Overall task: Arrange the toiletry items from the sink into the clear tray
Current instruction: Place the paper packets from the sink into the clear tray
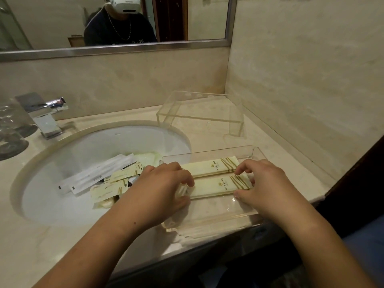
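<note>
Two long cream paper-wrapped packets with gold stripes lie side by side in the clear acrylic tray (257,151) on the marble counter; the far packet (209,167) rests flat, untouched save at its right end. Remaining in the white oval sink (93,146): long white sachets (97,173) and a heap of small cream sachets (116,183), so most of the task appears outstanding. The near packet (216,185) spans between both hands. The left hand (162,183) curls loosely over its left end, fingers bent, contact partly hidden. The right hand (259,181) pinches its right end lightly between thumb and fingertips. A clear acrylic stand (236,119) sits behind.
</note>
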Action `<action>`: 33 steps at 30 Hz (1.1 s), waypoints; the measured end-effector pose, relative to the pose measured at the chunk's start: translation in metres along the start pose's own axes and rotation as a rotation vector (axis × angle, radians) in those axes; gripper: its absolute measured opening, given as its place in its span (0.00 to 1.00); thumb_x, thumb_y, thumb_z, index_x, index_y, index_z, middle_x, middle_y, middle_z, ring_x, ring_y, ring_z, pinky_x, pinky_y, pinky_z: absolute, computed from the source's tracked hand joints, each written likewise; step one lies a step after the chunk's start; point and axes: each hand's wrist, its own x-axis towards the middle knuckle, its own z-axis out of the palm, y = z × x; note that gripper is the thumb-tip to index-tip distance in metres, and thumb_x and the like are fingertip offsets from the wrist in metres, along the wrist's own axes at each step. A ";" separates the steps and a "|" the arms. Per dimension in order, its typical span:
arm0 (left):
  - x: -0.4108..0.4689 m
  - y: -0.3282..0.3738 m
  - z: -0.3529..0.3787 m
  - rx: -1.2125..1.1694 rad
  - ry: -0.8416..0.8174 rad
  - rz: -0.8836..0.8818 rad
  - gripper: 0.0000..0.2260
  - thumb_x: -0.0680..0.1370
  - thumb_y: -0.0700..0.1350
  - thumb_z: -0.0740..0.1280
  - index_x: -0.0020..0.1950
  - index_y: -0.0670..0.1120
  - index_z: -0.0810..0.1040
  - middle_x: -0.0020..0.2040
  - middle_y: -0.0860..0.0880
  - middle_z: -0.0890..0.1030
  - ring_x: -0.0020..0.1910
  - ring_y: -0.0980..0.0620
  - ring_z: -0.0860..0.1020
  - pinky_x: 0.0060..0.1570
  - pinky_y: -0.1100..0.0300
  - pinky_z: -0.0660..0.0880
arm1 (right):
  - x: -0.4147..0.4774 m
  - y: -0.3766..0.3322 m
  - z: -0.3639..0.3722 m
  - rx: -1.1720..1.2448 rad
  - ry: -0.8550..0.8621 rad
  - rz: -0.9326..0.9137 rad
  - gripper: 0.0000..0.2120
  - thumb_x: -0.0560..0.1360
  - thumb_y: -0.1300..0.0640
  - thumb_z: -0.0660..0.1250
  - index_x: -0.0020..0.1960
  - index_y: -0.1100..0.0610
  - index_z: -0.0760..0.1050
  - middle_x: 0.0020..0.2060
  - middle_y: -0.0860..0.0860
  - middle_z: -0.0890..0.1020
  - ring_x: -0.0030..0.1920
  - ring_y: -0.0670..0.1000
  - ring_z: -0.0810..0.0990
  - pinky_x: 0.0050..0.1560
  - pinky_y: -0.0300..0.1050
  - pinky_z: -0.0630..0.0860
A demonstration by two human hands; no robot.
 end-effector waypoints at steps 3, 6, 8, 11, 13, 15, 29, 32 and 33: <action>-0.001 0.000 0.003 -0.008 0.012 -0.035 0.11 0.78 0.57 0.68 0.59 0.62 0.78 0.54 0.61 0.75 0.54 0.58 0.74 0.58 0.60 0.68 | 0.001 0.000 0.005 0.018 0.058 0.027 0.17 0.68 0.51 0.78 0.52 0.42 0.75 0.56 0.45 0.74 0.55 0.47 0.78 0.51 0.38 0.74; -0.001 0.001 0.005 -0.036 0.034 -0.067 0.10 0.77 0.56 0.69 0.58 0.61 0.79 0.53 0.61 0.76 0.52 0.58 0.75 0.58 0.59 0.71 | 0.004 0.001 0.008 0.026 0.111 0.045 0.14 0.68 0.51 0.79 0.48 0.44 0.76 0.54 0.45 0.76 0.50 0.47 0.78 0.41 0.31 0.70; -0.001 0.002 0.006 -0.049 0.041 -0.090 0.09 0.77 0.55 0.69 0.58 0.61 0.79 0.53 0.61 0.76 0.52 0.57 0.76 0.58 0.58 0.72 | 0.005 0.002 0.011 0.031 0.133 0.040 0.13 0.68 0.51 0.79 0.47 0.44 0.76 0.52 0.45 0.77 0.49 0.47 0.79 0.43 0.35 0.75; -0.001 0.003 0.008 -0.053 0.060 -0.111 0.09 0.78 0.54 0.69 0.57 0.61 0.79 0.53 0.61 0.76 0.52 0.57 0.76 0.58 0.57 0.72 | 0.002 0.002 0.014 0.032 0.155 0.035 0.11 0.69 0.49 0.78 0.45 0.44 0.75 0.51 0.45 0.77 0.48 0.47 0.79 0.50 0.45 0.81; -0.001 0.003 0.009 -0.071 0.065 -0.125 0.08 0.78 0.54 0.69 0.57 0.61 0.79 0.53 0.61 0.75 0.52 0.58 0.75 0.58 0.56 0.72 | 0.001 0.002 0.015 0.036 0.162 0.035 0.11 0.70 0.49 0.77 0.45 0.43 0.75 0.51 0.44 0.77 0.48 0.47 0.79 0.50 0.46 0.81; -0.001 0.002 0.011 -0.080 0.067 -0.135 0.08 0.78 0.53 0.69 0.56 0.61 0.79 0.52 0.61 0.75 0.52 0.58 0.75 0.58 0.56 0.71 | 0.000 0.003 0.015 0.036 0.170 0.032 0.11 0.70 0.48 0.77 0.45 0.43 0.75 0.51 0.44 0.77 0.47 0.47 0.79 0.49 0.47 0.81; -0.015 -0.006 0.009 -0.216 0.155 -0.104 0.09 0.80 0.58 0.66 0.58 0.61 0.80 0.55 0.61 0.75 0.55 0.60 0.71 0.61 0.56 0.64 | -0.007 -0.001 0.013 0.079 0.199 0.020 0.12 0.72 0.47 0.75 0.51 0.40 0.75 0.55 0.43 0.74 0.52 0.46 0.78 0.43 0.37 0.76; -0.023 -0.015 0.003 -0.277 0.175 -0.084 0.09 0.79 0.58 0.65 0.58 0.62 0.79 0.55 0.63 0.75 0.57 0.62 0.71 0.65 0.52 0.67 | -0.008 -0.001 0.012 0.118 0.211 0.008 0.11 0.72 0.49 0.75 0.51 0.40 0.76 0.56 0.43 0.75 0.51 0.43 0.78 0.41 0.32 0.72; -0.027 -0.019 0.000 -0.292 0.183 -0.085 0.09 0.79 0.59 0.64 0.58 0.63 0.79 0.56 0.64 0.75 0.58 0.62 0.71 0.65 0.51 0.69 | -0.009 -0.002 0.011 0.137 0.218 0.001 0.11 0.72 0.49 0.75 0.51 0.40 0.76 0.56 0.43 0.76 0.50 0.42 0.78 0.41 0.30 0.71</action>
